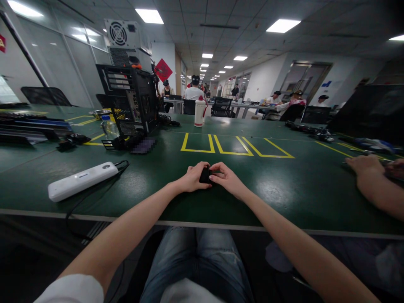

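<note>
Small black block-like object (205,175), partly hidden by fingers: centre of the frame, on or just above the dark green glossy tabletop (284,210); contact with the surface cannot be told.

Left hand (194,176): curled about the object's left side, thumb below, fingers over the top, gripping it.

Right hand (227,179): thumb and fingertips drawn together, pinching at the object's right edge.

Surroundings:
- Long white plastic box with rounded edges (83,181), left of frame, well apart from the hands; black cable (121,167) at its right end, trailing to the table's front edge.
- Three yellow tape outlines (235,154), just above the hands in the frame.
- White tumbler with red lid (199,113), upright, upper centre.
- Open black metal computer case (147,99), upper left, blocking the view behind; grey metal power supply with round fan grille (131,38) above it.
- Clear bottle with blue cap (110,129), beside the case, partly covered by dark parts.
- Dark flat panels (28,130), stacked, left edge.
- Black cable bundle (318,131), upper right.
- Another person's hand (368,164), right edge, well apart.
</note>
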Demonstrator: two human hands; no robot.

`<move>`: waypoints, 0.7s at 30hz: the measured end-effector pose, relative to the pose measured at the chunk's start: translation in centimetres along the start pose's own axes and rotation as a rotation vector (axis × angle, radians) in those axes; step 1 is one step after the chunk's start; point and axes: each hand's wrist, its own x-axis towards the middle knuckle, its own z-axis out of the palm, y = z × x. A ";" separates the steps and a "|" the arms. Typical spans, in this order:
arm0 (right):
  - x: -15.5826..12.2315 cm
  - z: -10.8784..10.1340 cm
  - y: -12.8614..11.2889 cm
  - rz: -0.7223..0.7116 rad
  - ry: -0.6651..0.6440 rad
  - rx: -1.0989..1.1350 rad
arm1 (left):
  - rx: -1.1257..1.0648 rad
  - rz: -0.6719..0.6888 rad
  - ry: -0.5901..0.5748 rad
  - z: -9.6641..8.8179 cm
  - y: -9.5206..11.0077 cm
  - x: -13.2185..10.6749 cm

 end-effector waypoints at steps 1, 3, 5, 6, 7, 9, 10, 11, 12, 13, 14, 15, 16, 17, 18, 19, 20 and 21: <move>0.0 0.0 0.0 -0.004 0.004 -0.003 | -0.003 -0.003 -0.002 0.0 0.0 0.0; 0.1 -0.1 0.0 0.006 0.002 -0.002 | -0.004 -0.010 -0.004 0.0 0.0 0.0; 0.0 -0.2 0.0 0.022 -0.023 0.015 | 0.000 -0.017 0.000 0.1 0.0 0.0; 0.0 -0.2 0.0 0.025 -0.037 0.026 | 0.002 -0.020 0.001 0.1 0.0 0.0; 0.0 -0.2 -0.1 0.023 -0.046 0.034 | 0.003 -0.022 0.002 0.1 -0.1 0.0; -0.1 -0.1 -0.1 0.015 -0.043 0.037 | -0.001 -0.022 0.002 0.1 -0.1 0.0; -0.1 0.0 -0.1 0.013 -0.030 0.036 | -0.005 -0.019 0.000 0.1 -0.1 0.0; -0.1 0.1 -0.1 0.018 -0.017 0.035 | -0.009 -0.015 -0.002 0.0 -0.1 0.0; -0.1 0.1 -0.1 0.028 -0.003 0.035 | -0.013 -0.011 -0.003 0.0 0.0 0.0; 0.0 0.2 0.0 0.040 0.006 0.037 | -0.015 -0.007 -0.005 -0.1 0.0 0.0; 0.0 0.2 0.0 0.052 0.010 0.042 | -0.016 -0.004 -0.008 -0.1 0.1 0.0; 0.1 0.2 0.0 0.060 0.009 0.047 | -0.016 -0.003 -0.011 -0.2 0.1 -0.1; 0.1 0.2 0.1 0.062 0.003 0.052 | -0.015 -0.003 -0.012 -0.3 0.2 -0.1; 0.1 0.2 0.1 0.060 0.000 0.053 | -0.016 -0.003 -0.015 -0.3 0.3 -0.1; 0.1 0.2 0.1 0.056 0.000 0.049 | -0.017 -0.004 -0.020 -0.4 0.3 -0.1; 0.2 0.1 0.0 0.053 0.005 0.039 | -0.017 -0.007 -0.023 -0.4 0.4 -0.1; 0.1 0.1 0.0 0.051 0.010 0.025 | -0.018 -0.012 -0.021 -0.4 0.4 -0.1; 0.1 0.0 0.0 0.052 0.012 0.010 | -0.018 -0.015 -0.020 -0.4 0.4 -0.1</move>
